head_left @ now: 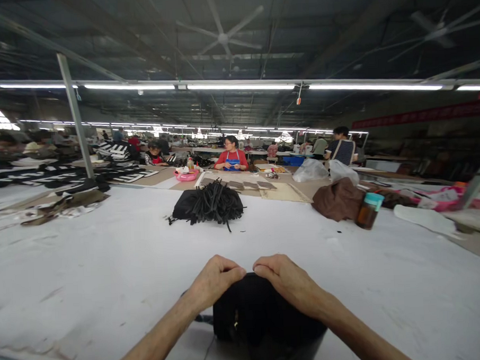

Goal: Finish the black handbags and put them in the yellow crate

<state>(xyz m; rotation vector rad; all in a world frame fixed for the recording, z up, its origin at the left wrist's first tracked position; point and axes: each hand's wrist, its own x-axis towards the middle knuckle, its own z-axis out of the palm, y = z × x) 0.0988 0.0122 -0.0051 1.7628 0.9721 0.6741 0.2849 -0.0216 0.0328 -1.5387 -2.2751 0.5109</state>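
Note:
A black bag (262, 322) stands on the white table right in front of me, with a small gold-coloured metal piece on its left side. My left hand (217, 279) pinches the bag's top edge from the left, thumb and fingers together. From the other side my right hand (286, 281) grips the same edge, its fingertips a small gap away from the left ones. Dark straps stick out beside the bag at the left. The lower part of the bag fades into shadow.
Farther up the white table (128, 270) lies a black bundle of strips (215, 202). To the right are a brown cloth (340, 199) and a jar with a turquoise lid (369, 211). A person in red (231, 156) sits across, near a pink basin (186, 175). A post (76, 115) rises at left.

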